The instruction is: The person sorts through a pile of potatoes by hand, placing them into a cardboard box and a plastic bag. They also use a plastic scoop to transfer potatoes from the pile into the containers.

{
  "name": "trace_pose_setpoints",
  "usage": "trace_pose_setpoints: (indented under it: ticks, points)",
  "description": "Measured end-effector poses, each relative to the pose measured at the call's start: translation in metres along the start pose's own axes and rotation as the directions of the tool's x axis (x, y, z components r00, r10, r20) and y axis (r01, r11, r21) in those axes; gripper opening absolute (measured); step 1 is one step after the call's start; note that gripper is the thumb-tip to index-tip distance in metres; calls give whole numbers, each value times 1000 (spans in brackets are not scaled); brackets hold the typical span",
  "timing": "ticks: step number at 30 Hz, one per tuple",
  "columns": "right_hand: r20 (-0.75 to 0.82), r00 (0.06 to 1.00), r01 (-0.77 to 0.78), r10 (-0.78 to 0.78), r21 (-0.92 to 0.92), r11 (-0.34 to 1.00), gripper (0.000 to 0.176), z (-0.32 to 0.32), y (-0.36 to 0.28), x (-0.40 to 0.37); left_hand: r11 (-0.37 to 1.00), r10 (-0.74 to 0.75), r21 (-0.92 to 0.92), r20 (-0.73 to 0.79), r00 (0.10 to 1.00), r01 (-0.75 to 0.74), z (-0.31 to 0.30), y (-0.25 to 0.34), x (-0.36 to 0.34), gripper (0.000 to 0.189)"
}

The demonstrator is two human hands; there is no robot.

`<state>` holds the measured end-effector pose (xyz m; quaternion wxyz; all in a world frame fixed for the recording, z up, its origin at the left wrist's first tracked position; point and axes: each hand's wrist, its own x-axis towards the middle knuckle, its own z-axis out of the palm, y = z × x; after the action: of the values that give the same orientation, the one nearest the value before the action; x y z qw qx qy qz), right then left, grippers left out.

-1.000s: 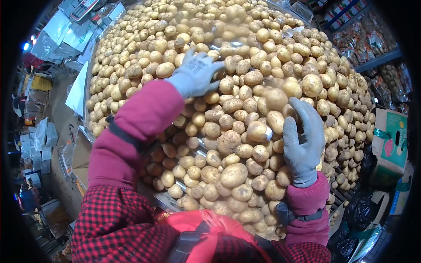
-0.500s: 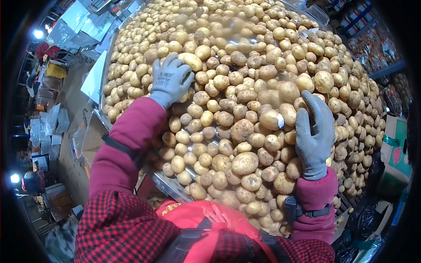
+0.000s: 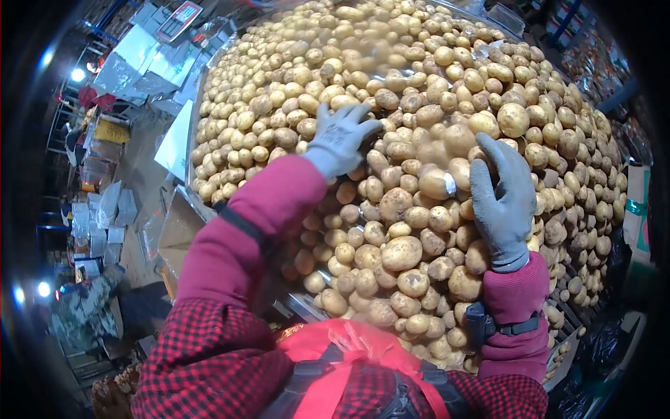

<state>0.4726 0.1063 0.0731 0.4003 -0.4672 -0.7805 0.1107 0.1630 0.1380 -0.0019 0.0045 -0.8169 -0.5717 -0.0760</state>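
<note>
Head view: potatoes (image 3: 401,253) heaped on worktop (image 3: 301,304). Left hand (image 3: 338,143) open, palm down, fingers splayed over potatoes, likely for wide contact. Right hand (image 3: 508,209) unclenched, curved beside potatoes, apparently steadying them.

We have potatoes (image 3: 401,253) before us, boxes (image 3: 91,227) to our left, a scale (image 3: 179,21) ahead-left and a carton (image 3: 636,222) to our right.
</note>
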Motion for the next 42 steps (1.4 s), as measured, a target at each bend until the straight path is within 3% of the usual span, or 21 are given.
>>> trace_pose_setpoints:
  ticks: [5,11,16,18,20,22,24,25,28,30,33,35,36,37,38,40,42]
  points:
    - [-1,1000,24,-24,21,1000,34,-5,4,1,991,-107,74,-70,992,112,12,-18,-5,36]
    - [0,1000,31,-31,26,999,34,-5,6,0,983,-9,170,-306,952,64,12,-28,-56,26]
    - [66,998,-13,12,8,1000,37,-9,6,-1,970,-89,172,-400,912,170,24,-41,-32,17]
    - [71,997,-11,11,3,1000,37,-10,5,-1,985,-164,-20,-432,887,172,24,-64,-30,16]
    - [79,996,-32,30,25,999,37,-9,5,-1,983,-146,33,-461,875,181,19,-85,-17,19]
    - [74,997,-17,16,12,1000,36,-11,2,-2,899,-302,167,-431,850,405,6,-103,-1,25]
    - [35,999,-11,10,20,1000,35,-9,1,2,829,-386,307,-290,876,467,4,-133,18,29]
    - [19,1000,15,-15,17,1000,36,-6,6,6,845,-397,266,-272,877,465,9,-142,26,29]
    - [51,999,2,-1,-15,1000,37,-9,1,5,803,-392,275,-425,816,529,35,-197,57,26]
    - [70,998,-4,6,-20,1000,37,-9,1,5,813,-430,265,-327,842,518,38,-213,73,27]
    - [86,996,-15,15,-4,1000,38,-10,2,7,784,-434,297,-365,823,545,23,-192,70,29]
    - [92,995,-25,25,4,1000,38,-9,2,6,960,-165,96,-564,809,262,20,-191,70,33]
    - [88,996,-31,31,-8,999,39,-8,2,6,961,-169,90,-560,811,263,8,-180,74,33]
    - [85,996,-33,34,-19,999,39,-8,2,5,992,-123,-13,-293,948,125,-3,-166,82,35]
    - [92,995,-29,31,-20,999,39,-7,2,5,988,-22,-153,-15,1000,20,-8,-155,87,37]
    - [77,996,-52,53,-13,999,39,-6,2,4,996,-81,-23,79,994,83,2,-158,107,36]
    - [77,996,-52,54,-24,998,39,-5,1,4,991,-129,-13,81,988,130,5,-153,113,31]
